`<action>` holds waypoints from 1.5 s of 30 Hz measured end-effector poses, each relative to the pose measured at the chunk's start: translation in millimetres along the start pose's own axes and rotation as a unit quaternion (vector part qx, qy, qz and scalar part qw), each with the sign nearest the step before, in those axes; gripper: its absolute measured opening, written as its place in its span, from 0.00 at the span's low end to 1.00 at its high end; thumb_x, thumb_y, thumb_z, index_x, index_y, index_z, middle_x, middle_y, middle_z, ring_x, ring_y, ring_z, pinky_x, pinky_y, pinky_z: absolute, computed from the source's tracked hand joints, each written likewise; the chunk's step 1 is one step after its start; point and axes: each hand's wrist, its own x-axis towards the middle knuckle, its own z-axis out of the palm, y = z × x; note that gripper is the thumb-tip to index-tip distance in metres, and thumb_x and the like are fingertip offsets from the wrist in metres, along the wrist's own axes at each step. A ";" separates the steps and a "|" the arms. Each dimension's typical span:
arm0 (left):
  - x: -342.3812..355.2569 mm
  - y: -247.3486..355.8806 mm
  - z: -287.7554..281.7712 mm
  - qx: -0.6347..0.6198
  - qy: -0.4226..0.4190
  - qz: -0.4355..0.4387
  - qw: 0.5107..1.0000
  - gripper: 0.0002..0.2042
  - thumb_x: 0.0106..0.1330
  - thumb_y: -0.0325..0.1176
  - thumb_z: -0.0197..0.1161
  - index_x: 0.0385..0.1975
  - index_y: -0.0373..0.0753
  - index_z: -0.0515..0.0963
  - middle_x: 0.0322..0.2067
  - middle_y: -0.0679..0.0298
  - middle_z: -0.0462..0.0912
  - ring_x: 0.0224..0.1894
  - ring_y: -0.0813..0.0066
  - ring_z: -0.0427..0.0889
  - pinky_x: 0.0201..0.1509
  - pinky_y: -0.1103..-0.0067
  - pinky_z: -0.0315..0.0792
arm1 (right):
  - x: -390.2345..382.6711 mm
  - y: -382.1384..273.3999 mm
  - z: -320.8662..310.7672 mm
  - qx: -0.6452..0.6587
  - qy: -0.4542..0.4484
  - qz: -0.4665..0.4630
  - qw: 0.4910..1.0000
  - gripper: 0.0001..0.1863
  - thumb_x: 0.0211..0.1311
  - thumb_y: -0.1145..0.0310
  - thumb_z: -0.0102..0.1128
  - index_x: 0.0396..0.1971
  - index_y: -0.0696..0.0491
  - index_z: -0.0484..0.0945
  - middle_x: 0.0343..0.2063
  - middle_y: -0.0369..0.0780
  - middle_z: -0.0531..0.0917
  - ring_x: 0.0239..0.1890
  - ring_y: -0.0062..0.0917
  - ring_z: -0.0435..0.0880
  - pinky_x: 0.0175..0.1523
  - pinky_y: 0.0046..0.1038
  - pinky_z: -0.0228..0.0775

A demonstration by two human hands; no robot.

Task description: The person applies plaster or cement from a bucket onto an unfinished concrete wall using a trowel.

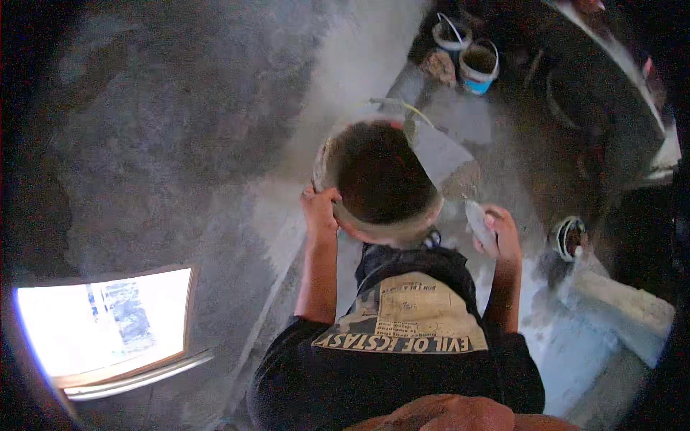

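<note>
A wide, round bucket [424, 220] with a dark inside is in front of my body, its rim pale and dirty. My left hand [320, 210] grips the rim on its left side, with the thumb over the edge. In my right hand [499, 233] is a trowel, held by its pale handle. The trowel's broad grey blade [442, 159] reaches up and left over the bucket's right edge, hiding part of it. Whether the blade touches the rim, I cannot tell. What the bucket holds is too dark to make out.
Bare grey plaster wall [165, 144] fills the left, with a bright window [154, 323] low in it. At the back right stand a white bucket [479, 68] and a darker bucket [453, 34]. A pale block-like thing [625, 298] lies at the right, near a small round container [571, 237].
</note>
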 end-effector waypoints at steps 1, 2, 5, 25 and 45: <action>-8.7 6.7 1.9 0.071 0.041 -0.060 0.995 0.21 0.38 0.19 0.54 0.39 0.33 0.72 0.31 0.61 0.75 0.32 0.67 0.73 0.32 0.76 0.69 | -0.1 3.2 3.9 -0.037 0.020 -0.004 0.999 0.24 0.49 0.55 0.54 0.37 0.63 0.73 0.21 0.44 0.78 0.12 0.23 0.73 0.13 0.23 0.63; -15.0 20.6 6.4 0.133 0.088 -0.104 0.982 0.22 0.37 0.20 0.55 0.39 0.33 0.71 0.30 0.61 0.74 0.32 0.66 0.72 0.33 0.75 0.69 | 0.7 10.2 0.3 -0.067 0.043 -0.009 0.997 0.23 0.50 0.55 0.53 0.36 0.63 0.73 0.20 0.43 0.78 0.12 0.23 0.73 0.13 0.23 0.63; -18.0 13.3 21.2 0.167 0.054 -0.104 0.979 0.25 0.35 0.25 0.58 0.40 0.34 0.69 0.37 0.56 0.72 0.37 0.64 0.71 0.30 0.69 0.71 | -2.7 18.4 -3.4 0.000 0.095 -0.030 0.995 0.19 0.53 0.59 0.51 0.34 0.61 0.71 0.17 0.41 0.75 0.14 0.23 0.74 0.14 0.24 0.63; 105.2 -9.3 -56.8 -0.124 0.095 -0.060 0.986 0.17 0.39 0.20 0.60 0.35 0.31 0.73 0.24 0.64 0.68 0.29 0.70 0.67 0.25 0.73 0.60 | 146.9 -86.2 155.9 0.125 -0.119 -0.137 0.975 0.26 0.54 0.59 0.54 0.51 0.54 0.64 0.28 0.41 0.75 0.22 0.24 0.76 0.17 0.22 0.65; 209.1 39.5 -63.2 -0.096 0.056 -0.037 0.993 0.23 0.39 0.21 0.60 0.41 0.31 0.72 0.26 0.61 0.76 0.28 0.68 0.73 0.33 0.70 0.67 | 336.6 -313.2 362.3 0.043 -0.263 -0.356 0.895 0.23 0.55 0.62 0.54 0.50 0.57 0.65 0.34 0.45 0.76 0.21 0.22 0.73 0.17 0.19 0.65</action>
